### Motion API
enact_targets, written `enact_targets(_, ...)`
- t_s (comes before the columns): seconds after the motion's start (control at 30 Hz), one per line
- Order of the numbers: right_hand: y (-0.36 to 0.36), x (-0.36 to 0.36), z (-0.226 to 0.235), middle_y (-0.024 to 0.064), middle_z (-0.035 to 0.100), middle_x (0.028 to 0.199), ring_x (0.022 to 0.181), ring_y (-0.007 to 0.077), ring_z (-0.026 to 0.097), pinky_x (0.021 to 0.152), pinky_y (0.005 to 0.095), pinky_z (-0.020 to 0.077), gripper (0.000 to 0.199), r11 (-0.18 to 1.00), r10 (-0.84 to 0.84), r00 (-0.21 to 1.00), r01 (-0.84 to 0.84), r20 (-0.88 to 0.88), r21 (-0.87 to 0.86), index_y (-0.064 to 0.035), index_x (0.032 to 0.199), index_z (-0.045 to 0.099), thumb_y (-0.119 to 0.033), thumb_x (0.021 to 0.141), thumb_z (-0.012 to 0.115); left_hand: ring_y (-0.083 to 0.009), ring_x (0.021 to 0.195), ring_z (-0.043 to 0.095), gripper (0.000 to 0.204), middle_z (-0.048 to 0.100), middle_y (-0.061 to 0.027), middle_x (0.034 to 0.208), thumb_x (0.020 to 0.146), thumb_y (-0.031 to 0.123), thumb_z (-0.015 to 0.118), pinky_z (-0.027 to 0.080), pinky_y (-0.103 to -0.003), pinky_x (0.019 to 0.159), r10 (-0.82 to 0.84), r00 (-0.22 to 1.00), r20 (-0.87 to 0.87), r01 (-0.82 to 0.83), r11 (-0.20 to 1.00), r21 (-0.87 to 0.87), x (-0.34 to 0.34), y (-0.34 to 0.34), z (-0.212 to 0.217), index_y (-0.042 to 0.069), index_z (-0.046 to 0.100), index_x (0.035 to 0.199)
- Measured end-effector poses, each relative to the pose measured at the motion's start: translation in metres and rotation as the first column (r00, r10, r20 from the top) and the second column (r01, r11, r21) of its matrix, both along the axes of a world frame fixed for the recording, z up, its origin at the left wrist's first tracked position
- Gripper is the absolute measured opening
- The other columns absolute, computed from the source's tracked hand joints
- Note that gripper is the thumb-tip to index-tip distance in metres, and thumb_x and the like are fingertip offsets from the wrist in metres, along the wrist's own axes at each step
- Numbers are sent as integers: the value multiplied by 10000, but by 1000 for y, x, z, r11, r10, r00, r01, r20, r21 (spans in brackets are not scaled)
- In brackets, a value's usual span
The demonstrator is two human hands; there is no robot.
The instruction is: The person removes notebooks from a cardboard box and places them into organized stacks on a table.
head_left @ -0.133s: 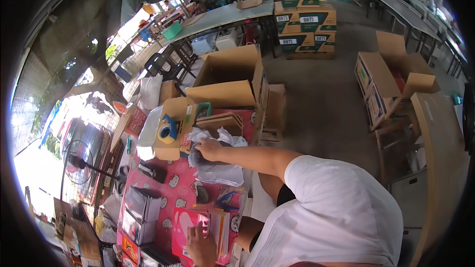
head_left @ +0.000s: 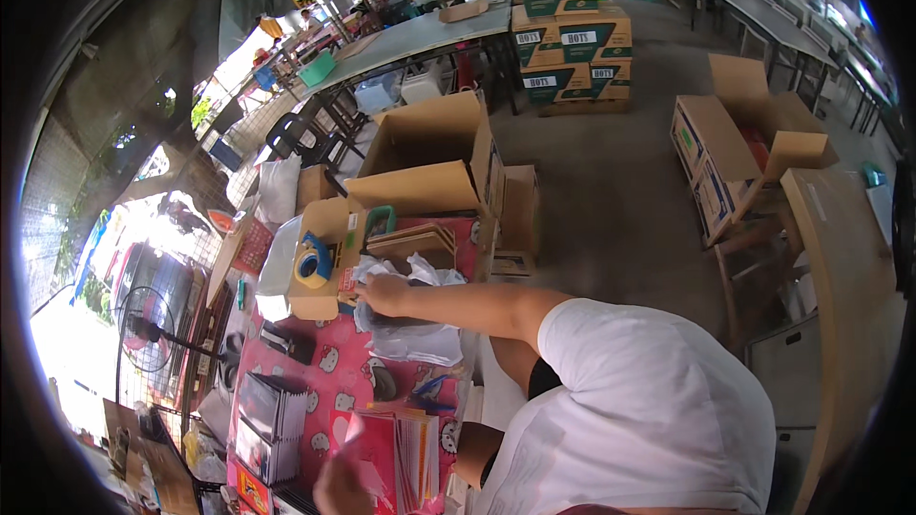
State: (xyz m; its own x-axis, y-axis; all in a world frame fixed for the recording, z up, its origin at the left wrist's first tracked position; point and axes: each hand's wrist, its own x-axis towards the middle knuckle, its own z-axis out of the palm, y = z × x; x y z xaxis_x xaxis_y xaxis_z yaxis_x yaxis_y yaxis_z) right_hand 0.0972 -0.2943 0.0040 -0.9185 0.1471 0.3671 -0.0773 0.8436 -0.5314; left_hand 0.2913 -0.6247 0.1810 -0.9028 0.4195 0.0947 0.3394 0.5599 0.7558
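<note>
Pink-covered desk (head_left: 332, 386), lower left of frame.
Right hand (head_left: 384, 296) touches crumpled white plastic (head_left: 420, 343), left of centre; blurred left hand (head_left: 342, 488), well apart, beside red booklets (head_left: 380, 443), lower edge; neither grip can be told.

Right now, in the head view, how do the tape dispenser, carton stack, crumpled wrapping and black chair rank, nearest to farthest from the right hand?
1. White crumpled wrapping: at the right hand.
2. Blue tape dispenser: up-left of it.
3. Black plastic chair: farther up-left.
4. Brown-and-green carton stack: far up-right.
</note>
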Motion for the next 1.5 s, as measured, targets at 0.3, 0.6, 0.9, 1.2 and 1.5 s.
enact_targets(0.3,-30,32,37,202,670,1036,966,303,673,807,406,539,276,892,448,887,-435,112,-124,-88,1127,668,-189,887,579,-447,887,559,188,606,-232,947,973,134,450,448,-508,757,-192,685,-702,-247,846,-472,-28,6,-14,24,577,1057)
enact_targets(0.6,-109,114,106,111,612,930,908,292,594,825,407,474,228,393,684,408,-905,-605,-167,-39,1103,644,-48,875,635,-411,861,595,197,635,-210,923,964,185,561,475,-488,747,-103,700,-707,-221,910,-351,-32,30,-16,15,634,1030)
enact_targets(0.9,-104,118,125,67,604,949,910,287,592,798,405,464,115,387,670,390,-909,-632,-151,-54,962,624,-21,854,641,-369,869,633,162,665,-201,925,936,167,629,498,-462,771,-51,716,-696,-233,922,-308,-40,21,-25,32,674,1014)
enact_targets(1.2,-103,121,132,93,620,911,908,303,612,797,415,487,144,439,660,409,-891,-630,-119,-46,951,629,-7,818,668,-350,885,553,157,610,-152,912,904,132,596,385,-449,873,-92,691,-717,-223,916,-332,-37,25,-23,17,613,1011)
enact_targets(1.5,-99,137,138,125,644,887,883,340,652,727,421,519,200,659,650,700,-713,-297,-238,-56,1022,586,-138,862,673,-277,879,593,187,640,-66,884,854,142,652,388,-423,900,-25,646,-763,-293,915,-278,-34,29,-17,105,622,1035)
